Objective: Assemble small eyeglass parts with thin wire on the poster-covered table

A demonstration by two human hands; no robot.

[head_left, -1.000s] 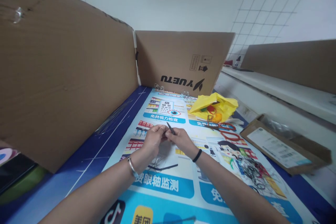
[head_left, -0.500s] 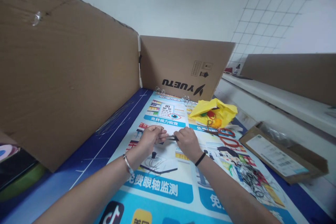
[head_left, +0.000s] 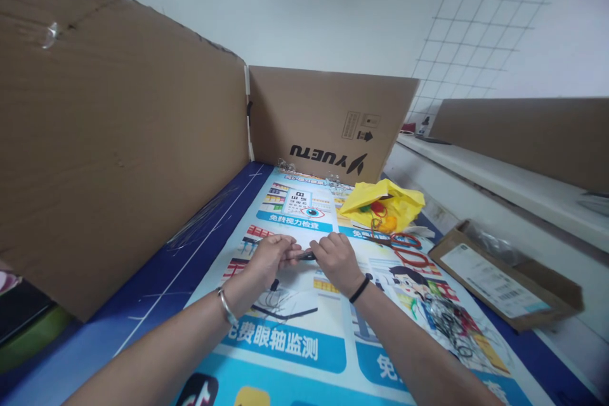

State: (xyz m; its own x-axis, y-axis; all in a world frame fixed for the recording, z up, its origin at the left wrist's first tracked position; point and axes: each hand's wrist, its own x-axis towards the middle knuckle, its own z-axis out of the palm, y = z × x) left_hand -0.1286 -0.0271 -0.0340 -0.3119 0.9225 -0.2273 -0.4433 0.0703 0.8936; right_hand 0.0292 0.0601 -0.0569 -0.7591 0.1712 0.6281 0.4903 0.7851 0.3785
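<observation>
Thin dark strip (head_left: 307,256) is pinched at mid-tabletop by the left hand (head_left: 270,259) and right hand (head_left: 335,259), both closed on it. Yellow bag (head_left: 397,200) and red scissors (head_left: 405,243) lie far right; cardboard wall (head_left: 118,139) stands left.

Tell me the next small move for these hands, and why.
Probably lower the thin dark piece onto the white sheet below. The left hand and right hand each pinch an end of it just above that sheet, where other thin dark bits already lie.

Yellow bag (head_left: 383,202), red scissors (head_left: 392,242), cardboard box (head_left: 507,278), printed poster (head_left: 285,344)
</observation>
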